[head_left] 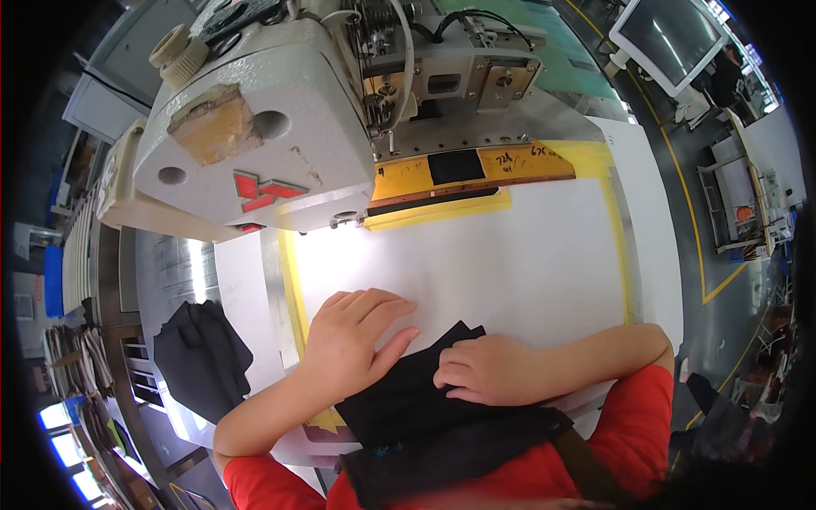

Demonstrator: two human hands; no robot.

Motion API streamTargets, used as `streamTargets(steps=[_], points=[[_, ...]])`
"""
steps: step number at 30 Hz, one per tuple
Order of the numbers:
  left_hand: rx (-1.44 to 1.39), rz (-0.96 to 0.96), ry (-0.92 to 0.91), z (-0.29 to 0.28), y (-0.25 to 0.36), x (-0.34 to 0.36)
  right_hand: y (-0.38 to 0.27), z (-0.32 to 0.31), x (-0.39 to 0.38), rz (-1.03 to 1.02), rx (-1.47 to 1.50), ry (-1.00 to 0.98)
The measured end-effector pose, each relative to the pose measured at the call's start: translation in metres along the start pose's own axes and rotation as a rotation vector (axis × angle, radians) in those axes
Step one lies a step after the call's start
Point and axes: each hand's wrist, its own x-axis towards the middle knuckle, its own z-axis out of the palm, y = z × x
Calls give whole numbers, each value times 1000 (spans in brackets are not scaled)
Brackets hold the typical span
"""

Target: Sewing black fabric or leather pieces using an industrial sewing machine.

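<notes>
Though beneath curled right fingers (454, 375), grip unclear, black cloth (395, 395) just beside spread left fingers (388, 315)

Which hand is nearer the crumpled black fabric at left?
Left. The left hand is right of the crumpled black fabric; the right hand is farther right, on another black cloth.

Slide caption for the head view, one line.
Right hand on black cloth, left hand open near its edge, sewing machine ahead over a white work surface.
</notes>
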Motion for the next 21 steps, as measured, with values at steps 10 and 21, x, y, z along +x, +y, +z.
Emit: streamTargets(steps=[10, 21], points=[[-508, -324, -173, -41, 9, -25, 9, -40, 17, 136, -57, 340], [-21, -270, 74, 4, -15, 17, 37, -60, 55, 152, -201, 342]])
